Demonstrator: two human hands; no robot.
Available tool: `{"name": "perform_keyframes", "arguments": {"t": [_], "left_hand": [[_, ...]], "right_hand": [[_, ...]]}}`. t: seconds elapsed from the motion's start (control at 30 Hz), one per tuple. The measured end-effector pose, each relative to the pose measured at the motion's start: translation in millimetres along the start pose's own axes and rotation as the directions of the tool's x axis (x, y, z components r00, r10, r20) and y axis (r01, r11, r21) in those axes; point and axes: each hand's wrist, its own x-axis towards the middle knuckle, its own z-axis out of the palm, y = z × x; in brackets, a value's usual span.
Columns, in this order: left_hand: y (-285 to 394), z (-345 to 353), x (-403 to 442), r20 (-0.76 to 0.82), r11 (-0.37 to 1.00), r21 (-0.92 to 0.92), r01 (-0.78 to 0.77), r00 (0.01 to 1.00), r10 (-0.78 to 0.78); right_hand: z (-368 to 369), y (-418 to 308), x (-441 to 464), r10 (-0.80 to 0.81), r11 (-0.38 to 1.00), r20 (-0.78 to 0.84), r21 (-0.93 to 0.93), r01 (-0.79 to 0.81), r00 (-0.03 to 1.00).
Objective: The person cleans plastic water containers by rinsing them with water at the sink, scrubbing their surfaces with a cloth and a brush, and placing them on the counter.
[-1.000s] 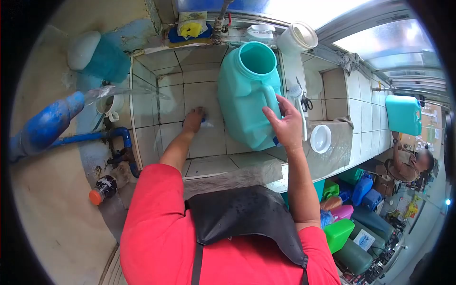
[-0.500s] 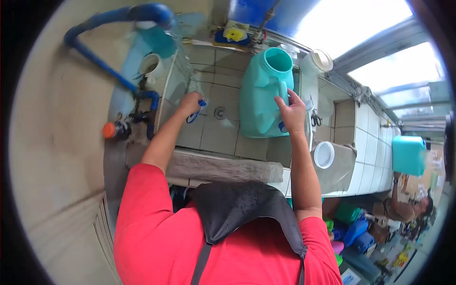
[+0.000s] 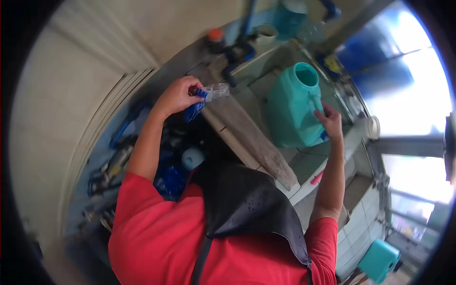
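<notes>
A large teal plastic jug (image 3: pixel 289 111) with a wide open mouth stands in the tiled sink (image 3: pixel 259 88), slightly tilted in view. My right hand (image 3: pixel 331 122) is closed around its side handle. Out to the left, beyond the sink's front ledge, my left hand (image 3: pixel 178 97) pinches a small blue item (image 3: pixel 194 111) with a ribbed edge. A clear plastic piece (image 3: pixel 217 91) sticks out from it to the right; its exact kind cannot be made out.
A grey cloth (image 3: pixel 256 142) lies along the sink's front ledge. Blue pipes (image 3: pixel 247 50) and an orange-capped bottle (image 3: pixel 215 40) stand at the back left. Below the ledge are a pale round thing (image 3: pixel 192 158) and blurred clutter. Another teal container (image 3: pixel 379 260) shows at lower right.
My left hand has moved out of the sink, left over the front ledge, with the blue item. The view has turned left. My right hand stays on the jug's handle.
</notes>
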Motion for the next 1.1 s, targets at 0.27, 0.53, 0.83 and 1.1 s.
{"name": "perform_keyframes", "arguments": {"t": [0.27,0.53,0.83,1.1], "left_hand": [[-109,32,-222,-0.129,0.814,0.159,0.558,0.829,-0.543],[-252,141,-397,-0.259,0.452,0.426,0.784,0.584,-0.769],[-264,155,-372,-0.033,0.392,0.484,0.783,0.464,-0.885],[-50,65,-79,0.019,0.895,0.177,0.409,0.908,-0.419]], "right_hand": [[35,-7,56,-0.026,0.998,0.150,0.067,0.016,0.988],[77,-26,71,0.007,0.999,0.041,0.034,-0.009,0.999],[80,-34,64,0.042,0.991,0.007,-0.127,-0.041,0.999],[117,-55,48,0.004,0.985,-0.193,-0.166,-0.037,0.981]]}}
